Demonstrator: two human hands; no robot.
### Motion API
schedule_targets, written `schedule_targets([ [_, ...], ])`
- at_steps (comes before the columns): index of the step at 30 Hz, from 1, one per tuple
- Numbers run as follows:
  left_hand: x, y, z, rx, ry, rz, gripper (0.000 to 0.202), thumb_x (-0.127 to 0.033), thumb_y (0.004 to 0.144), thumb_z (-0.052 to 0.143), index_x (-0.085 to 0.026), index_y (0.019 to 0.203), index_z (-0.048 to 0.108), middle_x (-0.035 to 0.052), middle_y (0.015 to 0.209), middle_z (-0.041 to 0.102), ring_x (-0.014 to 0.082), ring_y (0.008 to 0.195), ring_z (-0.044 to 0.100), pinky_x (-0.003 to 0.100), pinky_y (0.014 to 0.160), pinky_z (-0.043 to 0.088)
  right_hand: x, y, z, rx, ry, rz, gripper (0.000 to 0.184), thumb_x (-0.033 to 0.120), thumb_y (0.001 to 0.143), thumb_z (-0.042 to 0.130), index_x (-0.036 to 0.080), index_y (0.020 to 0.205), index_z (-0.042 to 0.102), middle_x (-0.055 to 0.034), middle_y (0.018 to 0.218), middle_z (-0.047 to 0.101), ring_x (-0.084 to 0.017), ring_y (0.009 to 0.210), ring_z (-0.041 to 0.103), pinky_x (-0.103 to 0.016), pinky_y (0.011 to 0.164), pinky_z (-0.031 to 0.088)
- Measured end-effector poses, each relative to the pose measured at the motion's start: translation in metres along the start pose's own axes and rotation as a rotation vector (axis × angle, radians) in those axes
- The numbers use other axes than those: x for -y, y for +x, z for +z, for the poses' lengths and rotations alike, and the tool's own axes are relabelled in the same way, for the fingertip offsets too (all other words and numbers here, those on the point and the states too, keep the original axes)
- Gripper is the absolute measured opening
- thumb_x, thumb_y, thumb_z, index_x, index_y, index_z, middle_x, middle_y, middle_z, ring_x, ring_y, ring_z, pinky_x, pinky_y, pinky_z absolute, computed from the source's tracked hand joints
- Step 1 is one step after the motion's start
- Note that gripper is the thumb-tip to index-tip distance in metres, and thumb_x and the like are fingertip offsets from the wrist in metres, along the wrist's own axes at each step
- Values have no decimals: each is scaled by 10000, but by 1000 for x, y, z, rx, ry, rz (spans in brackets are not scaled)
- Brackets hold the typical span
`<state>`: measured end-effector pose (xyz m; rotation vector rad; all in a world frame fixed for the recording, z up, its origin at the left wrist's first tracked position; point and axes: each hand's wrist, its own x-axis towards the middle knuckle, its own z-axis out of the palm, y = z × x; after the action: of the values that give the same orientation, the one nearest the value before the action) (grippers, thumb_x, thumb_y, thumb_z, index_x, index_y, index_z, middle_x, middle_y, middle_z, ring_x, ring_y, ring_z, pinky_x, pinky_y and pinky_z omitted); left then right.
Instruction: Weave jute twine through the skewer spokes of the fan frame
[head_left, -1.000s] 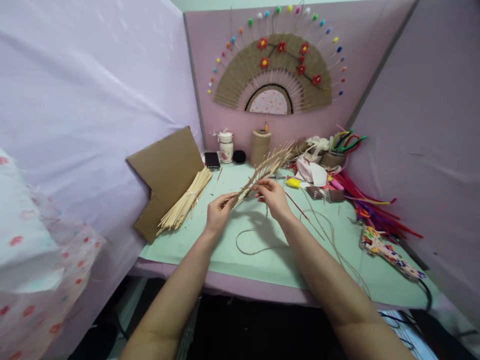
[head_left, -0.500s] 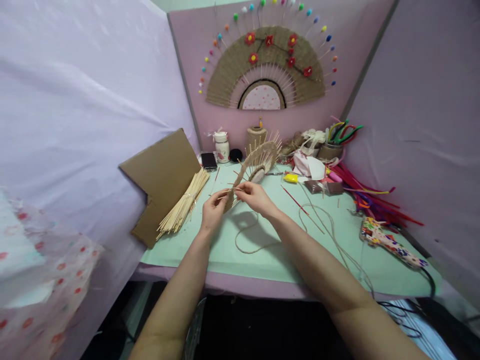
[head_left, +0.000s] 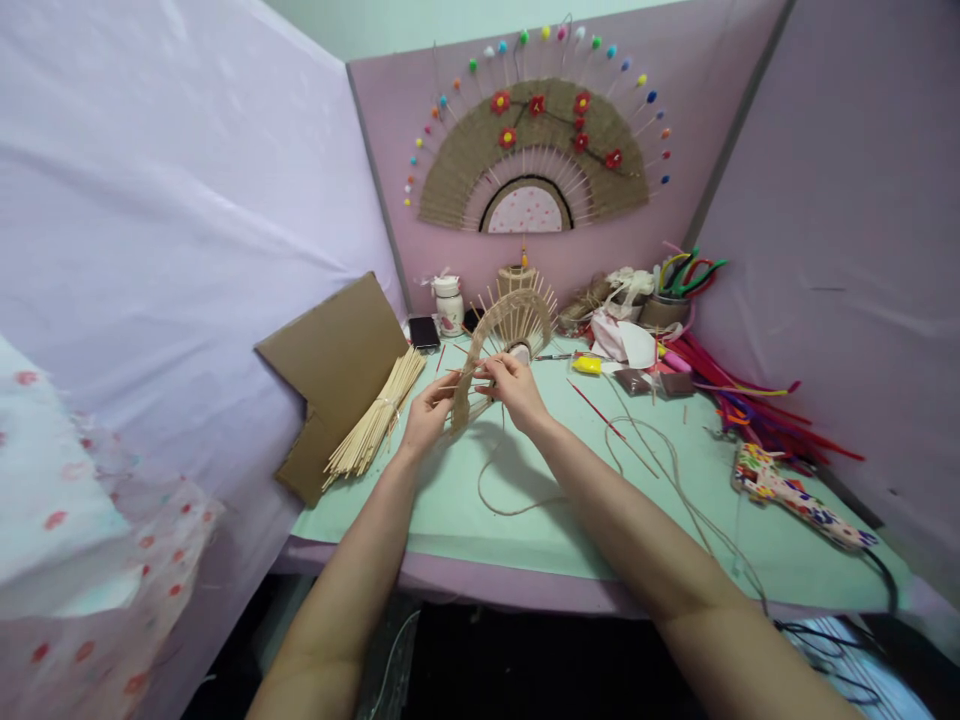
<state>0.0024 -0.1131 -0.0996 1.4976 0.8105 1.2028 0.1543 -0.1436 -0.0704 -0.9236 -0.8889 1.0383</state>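
Note:
A half-round fan frame (head_left: 480, 335) of thin sticks, woven with brown twine, is held up over the green tabletop. My left hand (head_left: 429, 415) grips its left edge, fingers closed around the sticks and the woven band. On the inner side of the band, my right hand (head_left: 517, 392) has its fingertips pinched together, seemingly on the twine among the sticks; the exact spot is too small to make out. A loose length of twine (head_left: 517, 512) trails from below the frame across the table to the right.
Left lie a stick bundle (head_left: 379, 415) and a cardboard sheet (head_left: 337, 350). A phone (head_left: 424, 333), a white bottle (head_left: 448, 308) and a twine spool (head_left: 516, 280) stand behind. Right are pipe cleaners (head_left: 750, 385) and a patterned glue gun (head_left: 799, 495). A finished fan (head_left: 540, 120) hangs on the back wall.
My right hand has moved from the band's outer edge to its inner side, near the fan's centre. The frame has turned to face me more. The view has tilted slightly upward.

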Motion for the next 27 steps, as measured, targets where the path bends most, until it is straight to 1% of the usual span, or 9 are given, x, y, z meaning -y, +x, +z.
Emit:
schedule_targets([
  [3, -1, 1, 3, 31, 13, 23, 476, -253, 716, 646, -163, 1183, 662, 101, 1112, 716, 223, 1003, 662, 331, 836, 531, 2, 1, -1, -17, 27, 41, 171, 342, 742, 633, 188, 716, 564, -21, 935, 658, -127, 812, 642, -259, 669, 566],
  [6, -6, 0, 7, 26, 91, 107, 411, -309, 769, 657, -182, 1159, 676, 96, 1105, 716, 213, 998, 661, 336, 865, 521, 6, 0, -2, -11, 3, 57, 150, 326, 750, 625, 189, 724, 569, -18, 917, 668, -131, 811, 653, -259, 668, 566],
  [9, -13, 1, 11, -34, 130, 180, 315, -334, 766, 687, -169, 1031, 722, 101, 1094, 718, 212, 982, 667, 348, 895, 512, 10, -3, -2, 9, -40, 53, 145, 327, 758, 617, 189, 737, 579, -25, 937, 674, -136, 822, 660, -258, 661, 563],
  [11, -15, 1, 15, -80, 112, 183, 284, -321, 752, 696, -158, 981, 736, 101, 1049, 731, 213, 949, 676, 349, 877, 521, 13, -4, -1, 20, -66, 55, 144, 327, 759, 611, 188, 738, 580, -27, 936, 672, -138, 821, 660, -259, 659, 561],
  [14, -16, 0, 20, -172, 107, 165, 257, -305, 749, 689, -150, 943, 752, 97, 975, 749, 211, 893, 686, 340, 831, 534, 17, -5, -2, 46, -126, 50, 140, 326, 757, 602, 190, 731, 577, -17, 868, 654, -141, 818, 653, -247, 644, 550],
  [17, -17, -3, 26, -241, 125, 164, 224, -288, 749, 679, -147, 903, 762, 94, 936, 756, 205, 862, 691, 325, 808, 538, 23, -3, -4, 75, -283, -15, 163, 350, 770, 584, 192, 730, 594, -1, 757, 613, -130, 733, 617, -200, 546, 482],
  [20, -18, -5, 29, -240, 147, 167, 199, -266, 750, 670, -157, 886, 766, 83, 918, 760, 198, 850, 695, 315, 806, 539, 33, -2, -7, 117, -441, -113, 223, 383, 803, 553, 185, 715, 610, 24, 634, 551, -98, 559, 505, -196, 467, 373],
  [23, -19, -6, 30, -222, 175, 180, 182, -252, 757, 653, -167, 871, 767, 72, 898, 763, 196, 839, 699, 307, 794, 539, 48, -5, -8, 181, -565, -209, 265, 388, 838, 526, 175, 718, 629, 29, 593, 552, -88, 505, 437, -217, 486, 333],
  [27, -17, -6, 30, -207, 208, 228, 181, -265, 768, 649, -172, 871, 764, 64, 905, 764, 194, 850, 698, 304, 806, 530, 75, -11, 0, 248, -824, -344, 266, 348, 863, 520, 165, 722, 651, 17, 603, 585, -99, 551, 457, -232, 551, 325],
])
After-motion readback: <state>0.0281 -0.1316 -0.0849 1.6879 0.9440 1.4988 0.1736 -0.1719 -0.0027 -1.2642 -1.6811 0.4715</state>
